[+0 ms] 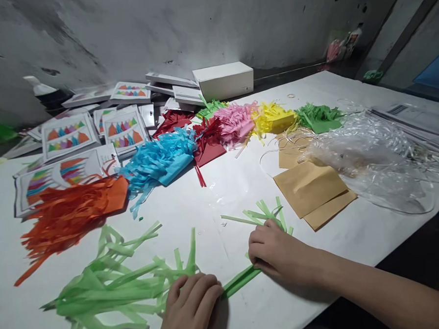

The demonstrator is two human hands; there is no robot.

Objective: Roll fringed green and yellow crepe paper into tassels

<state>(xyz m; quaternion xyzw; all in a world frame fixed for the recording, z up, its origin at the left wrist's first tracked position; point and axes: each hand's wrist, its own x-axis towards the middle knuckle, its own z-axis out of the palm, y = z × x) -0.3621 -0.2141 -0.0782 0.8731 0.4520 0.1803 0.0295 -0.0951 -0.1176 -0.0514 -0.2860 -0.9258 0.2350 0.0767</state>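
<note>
Left hand point(194, 303) and right hand point(273, 249) hold green paper point(241, 281) (narrow, fringed).

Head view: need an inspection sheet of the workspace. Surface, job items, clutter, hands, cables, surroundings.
Surface: white sheet, a few small scraps on it.
Job items: folded green strip between the hands; light-green tassel spread out at left.
Clutter: orange tassel, blue tassel and other coloured ones across the middle; brown paper and clear plastic at right; printed packets and white box at back.
Hands: right hand closed on the strip; left hand over its other end, grip hidden.
Cables: nothing seen; only thin string near the plastic.
Surroundings: grey, marked wall; white-capped bottle at far left.
</note>
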